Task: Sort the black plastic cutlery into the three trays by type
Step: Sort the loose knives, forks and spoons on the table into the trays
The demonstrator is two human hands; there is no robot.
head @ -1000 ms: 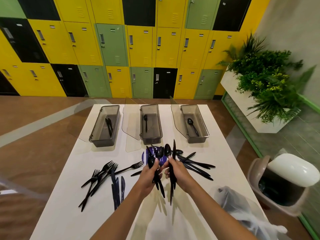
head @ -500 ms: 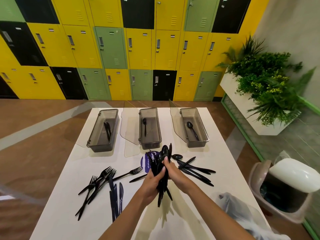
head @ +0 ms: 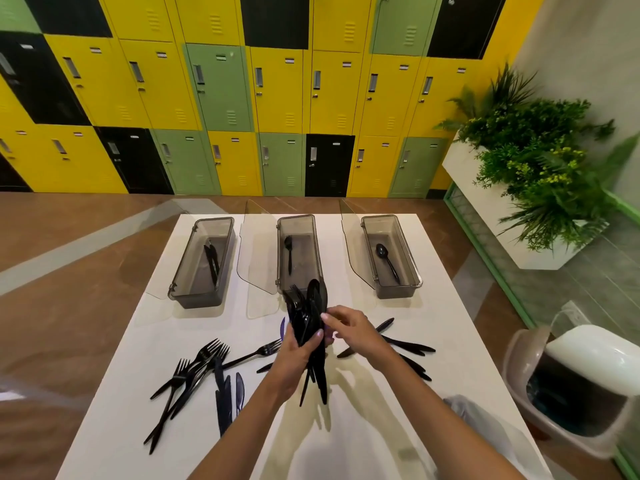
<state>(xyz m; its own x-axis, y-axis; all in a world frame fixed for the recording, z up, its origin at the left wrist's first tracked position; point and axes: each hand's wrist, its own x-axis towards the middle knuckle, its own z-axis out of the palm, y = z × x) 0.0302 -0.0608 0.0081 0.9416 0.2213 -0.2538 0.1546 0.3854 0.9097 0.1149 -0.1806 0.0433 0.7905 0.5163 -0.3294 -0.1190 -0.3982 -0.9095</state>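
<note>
My left hand grips a mixed bundle of black cutlery, held upright above the white table. My right hand touches the bundle's right side with fingers apart. Three grey trays stand at the far end: the left tray holds knives, the middle tray one fork, the right tray one spoon. A fork pile and some knives lie at the left. More black pieces lie to the right, partly hidden by my right arm.
Clear lids hang open beside each tray. A purple wrapper peeks from behind the bundle. A crumpled clear bag lies at the table's near right edge. A bin stands on the floor at the right, with a planter beyond it.
The pieces held apart in two hands have been gathered into one bundle in my left hand. My right hand has loosened and slid to the bundle's right side. The view has shifted slightly.
</note>
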